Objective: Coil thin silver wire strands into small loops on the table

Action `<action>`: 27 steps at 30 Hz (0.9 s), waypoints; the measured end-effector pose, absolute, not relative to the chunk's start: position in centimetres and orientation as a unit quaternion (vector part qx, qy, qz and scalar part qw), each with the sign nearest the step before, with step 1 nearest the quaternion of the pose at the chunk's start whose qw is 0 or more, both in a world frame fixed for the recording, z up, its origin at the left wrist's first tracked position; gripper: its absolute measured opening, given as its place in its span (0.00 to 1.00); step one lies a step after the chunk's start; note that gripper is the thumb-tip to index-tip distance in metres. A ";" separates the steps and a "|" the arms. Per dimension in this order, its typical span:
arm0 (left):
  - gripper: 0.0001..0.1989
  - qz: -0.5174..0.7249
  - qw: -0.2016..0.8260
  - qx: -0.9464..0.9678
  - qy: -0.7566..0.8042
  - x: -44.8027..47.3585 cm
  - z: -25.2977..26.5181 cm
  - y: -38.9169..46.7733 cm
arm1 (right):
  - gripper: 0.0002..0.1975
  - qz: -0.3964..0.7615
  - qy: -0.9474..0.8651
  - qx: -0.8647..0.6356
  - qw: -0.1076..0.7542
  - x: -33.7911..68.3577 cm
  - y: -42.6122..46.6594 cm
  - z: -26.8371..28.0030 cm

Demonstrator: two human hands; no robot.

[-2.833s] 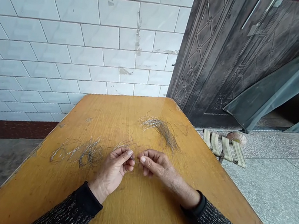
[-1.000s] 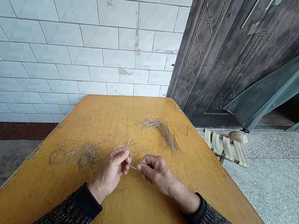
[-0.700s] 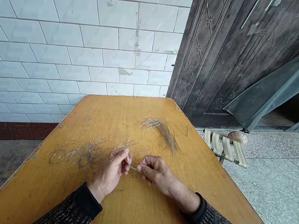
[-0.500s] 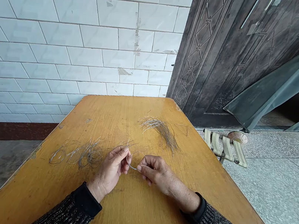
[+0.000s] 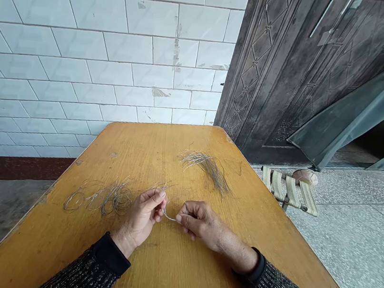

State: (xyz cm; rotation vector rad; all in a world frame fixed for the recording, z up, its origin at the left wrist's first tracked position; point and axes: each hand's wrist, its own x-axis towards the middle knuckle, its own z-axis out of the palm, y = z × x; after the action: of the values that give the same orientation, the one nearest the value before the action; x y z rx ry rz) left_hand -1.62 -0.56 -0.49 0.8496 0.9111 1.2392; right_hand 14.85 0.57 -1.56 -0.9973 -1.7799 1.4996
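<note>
A thin silvery wire (image 5: 169, 217) curves between my two hands, just above the wooden table (image 5: 173, 266). My left hand (image 5: 143, 214) pinches one part of it between thumb and fingers. Thumb and forefinger of my right hand (image 5: 198, 221) are closed on the other part. Left of my left hand lie several looped wires (image 5: 115, 200), tangled side by side on the table. Beyond my right hand rests a loose bundle of wires (image 5: 208, 165), bright at its left end and darker toward the right. A few wire ends show behind my left fingertips.
A white tiled wall (image 5: 118, 56) stands behind the table, beside a dark carved door (image 5: 277, 79). To the right, on the speckled floor, are a folding stool (image 5: 291, 192) with striped straps and a pale ball (image 5: 305, 177). A greenish curtain (image 5: 359, 111) hangs by the doorway.
The wire between my hands has shifted slightly, and its upright end above my left fingertips no longer shows. Both hands stay in nearly the same place, still pinching it.
</note>
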 end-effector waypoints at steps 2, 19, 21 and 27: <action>0.14 0.546 0.639 0.369 0.396 -1.6 -0.4 -0.6 | 0.11 0.564 -0.672 -0.376 0.298 14.8 0.5 -1.6; 0.15 0.567 0.641 0.364 0.368 -1.5 -0.2 -0.6 | 0.10 0.577 -0.668 -0.381 0.276 14.6 -0.1 -1.0; 0.15 0.577 0.638 0.356 0.365 -1.6 -0.3 -0.5 | 0.10 0.581 -0.661 -0.383 0.280 14.6 0.0 -0.9; 0.12 0.597 0.636 0.337 0.353 -1.7 -0.4 -0.5 | 0.10 0.580 -0.666 -0.379 0.276 14.7 0.0 -0.7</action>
State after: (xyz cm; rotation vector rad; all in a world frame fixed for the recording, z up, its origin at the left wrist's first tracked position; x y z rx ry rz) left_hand -1.67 -0.49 -0.43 0.7708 0.8072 1.3640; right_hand 14.68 0.00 -0.75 -1.0181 -1.7904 1.5581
